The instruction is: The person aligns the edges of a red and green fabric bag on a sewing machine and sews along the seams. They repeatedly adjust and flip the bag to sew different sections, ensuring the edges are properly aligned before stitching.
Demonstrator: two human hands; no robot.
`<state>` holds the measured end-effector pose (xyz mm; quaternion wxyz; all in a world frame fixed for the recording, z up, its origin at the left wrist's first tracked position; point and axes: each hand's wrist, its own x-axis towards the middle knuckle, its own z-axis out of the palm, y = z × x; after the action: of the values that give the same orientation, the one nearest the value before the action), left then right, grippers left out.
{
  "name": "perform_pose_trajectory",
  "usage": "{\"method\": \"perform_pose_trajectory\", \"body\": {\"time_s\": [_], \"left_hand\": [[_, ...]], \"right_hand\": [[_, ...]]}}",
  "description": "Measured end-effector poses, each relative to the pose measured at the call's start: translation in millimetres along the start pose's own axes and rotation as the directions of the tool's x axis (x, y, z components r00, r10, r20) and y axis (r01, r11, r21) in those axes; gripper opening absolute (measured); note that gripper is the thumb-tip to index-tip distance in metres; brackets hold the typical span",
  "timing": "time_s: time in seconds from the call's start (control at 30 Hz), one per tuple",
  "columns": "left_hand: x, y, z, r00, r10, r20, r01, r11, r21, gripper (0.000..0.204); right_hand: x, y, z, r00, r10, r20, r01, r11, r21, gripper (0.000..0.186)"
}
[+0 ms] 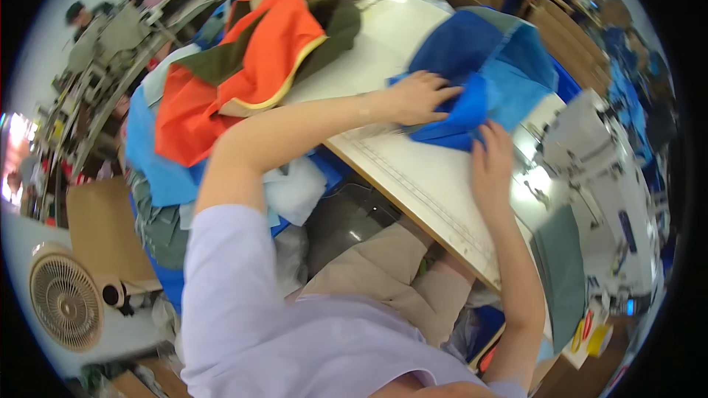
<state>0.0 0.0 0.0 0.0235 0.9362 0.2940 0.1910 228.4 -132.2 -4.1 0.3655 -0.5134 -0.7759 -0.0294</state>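
Note:
A sewn fabric piece in navy, bright blue and light blue (472, 51) lies bunched on the white sewing table (413, 169). My left hand (419, 99) reaches across and rests on its near left part, fingers spread over the cloth. At its near edge, my right hand (493, 158) has its fingertips and thumb closed on the bright blue cloth. Just right of that hand stands a white sewing machine (590, 147). Folds of the cloth hide part of the fingertips.
An orange and dark green fabric piece (258, 59) with yellow edging is heaped at the left, over light blue cloth (158, 155). Dark grey-green panels (559, 265) lie by the machine, with yellow-handled scissors (577, 335) nearby. A fan (66, 301) stands at far left.

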Motion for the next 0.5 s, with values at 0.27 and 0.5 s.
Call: {"method": "perform_pose_trajectory", "body": {"time_s": [0.27, 0.5], "left_hand": [[163.2, -27.0, -38.3, 0.525, -0.005, -0.851, 0.049, 0.998, 0.025, 0.046], [-12.1, -30.7, -157.1, 0.664, 0.102, -0.741, 0.331, 0.848, 0.413, 0.046]], "right_hand": [[3.4, -23.9, -0.6, 0.991, -0.046, 0.124, 0.042, 0.998, 0.036, 0.033], [-7.4, -17.9, -2.5, 0.994, -0.052, 0.099, 0.05, 0.999, 0.018, 0.026]]}}
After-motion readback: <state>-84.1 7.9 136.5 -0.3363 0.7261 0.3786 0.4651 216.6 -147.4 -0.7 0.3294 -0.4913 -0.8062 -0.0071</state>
